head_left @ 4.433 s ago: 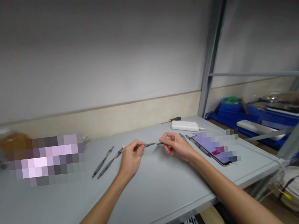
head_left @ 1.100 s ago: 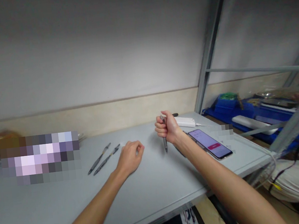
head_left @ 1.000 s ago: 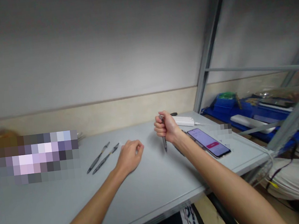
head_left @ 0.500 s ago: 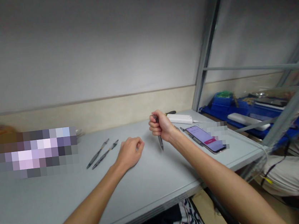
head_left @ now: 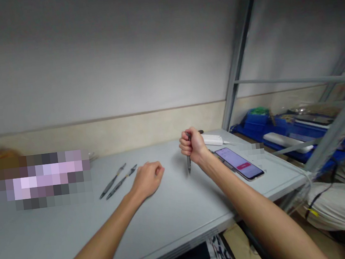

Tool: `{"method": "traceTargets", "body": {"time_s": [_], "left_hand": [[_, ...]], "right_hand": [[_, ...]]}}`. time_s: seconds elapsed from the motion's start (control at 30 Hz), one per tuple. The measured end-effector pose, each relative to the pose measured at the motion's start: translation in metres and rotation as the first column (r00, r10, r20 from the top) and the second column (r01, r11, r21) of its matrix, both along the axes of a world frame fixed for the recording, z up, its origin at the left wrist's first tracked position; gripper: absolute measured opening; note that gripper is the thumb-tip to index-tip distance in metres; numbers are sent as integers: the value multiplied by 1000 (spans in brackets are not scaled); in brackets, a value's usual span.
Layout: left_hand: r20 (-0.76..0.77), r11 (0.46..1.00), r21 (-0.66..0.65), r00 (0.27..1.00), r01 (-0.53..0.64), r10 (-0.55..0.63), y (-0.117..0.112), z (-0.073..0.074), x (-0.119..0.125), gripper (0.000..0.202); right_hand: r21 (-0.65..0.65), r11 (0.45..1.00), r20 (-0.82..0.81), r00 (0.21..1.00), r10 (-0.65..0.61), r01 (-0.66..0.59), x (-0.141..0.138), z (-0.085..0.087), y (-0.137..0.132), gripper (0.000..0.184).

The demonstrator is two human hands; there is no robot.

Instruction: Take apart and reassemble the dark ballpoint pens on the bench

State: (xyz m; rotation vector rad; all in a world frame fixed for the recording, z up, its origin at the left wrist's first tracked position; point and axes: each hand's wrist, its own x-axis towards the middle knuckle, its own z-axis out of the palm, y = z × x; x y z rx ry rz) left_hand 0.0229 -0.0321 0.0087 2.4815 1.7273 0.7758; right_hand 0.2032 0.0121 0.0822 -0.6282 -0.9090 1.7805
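My right hand is wrapped in a fist around a dark pen, held upright with its tip pointing down over the grey table. My left hand rests on the tabletop, its fingers curled into a loose fist with nothing showing in them. Just left of it, two similar pens lie side by side at a slant: an outer pen and an inner pen.
Right of my forearm lies a phone with its screen lit. A white power strip lies behind my right hand. A metal post rises at the table's far right. Beyond it, a blue surface carries several items. A blurred-out object sits at left.
My right hand has shifted slightly right with the pen, which now stands more upright. The left hand has barely moved.
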Motion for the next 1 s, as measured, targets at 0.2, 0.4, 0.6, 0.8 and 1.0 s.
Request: {"method": "traceTargets", "body": {"time_s": [0.2, 0.4, 0.6, 0.8, 1.0], "left_hand": [[-3, 1000, -11, 1000, -7, 7, 3, -1, -2, 23], [11, 999, -17, 1000, 29, -29, 1, -2, -1, 22], [-7, 1000, -28, 1000, 9, -9, 1, 1, -3, 23], [-8, 999, -20, 1000, 26, -26, 1, -2, -3, 23], [-4, 999, -48, 1000, 12, -12, 0, -1, -3, 23]], "right_hand": [[7, 1000, 13, 1000, 21, -21, 6, -3, -3, 28], [21, 1000, 10, 1000, -1, 0, 5, -13, -4, 24], [29, 998, 11, 999, -53, 53, 1, -10, -3, 23], [44, 999, 3, 1000, -16, 16, 0, -8, 2, 32], [72, 997, 59, 998, -28, 24, -1, -14, 4, 33]]}}
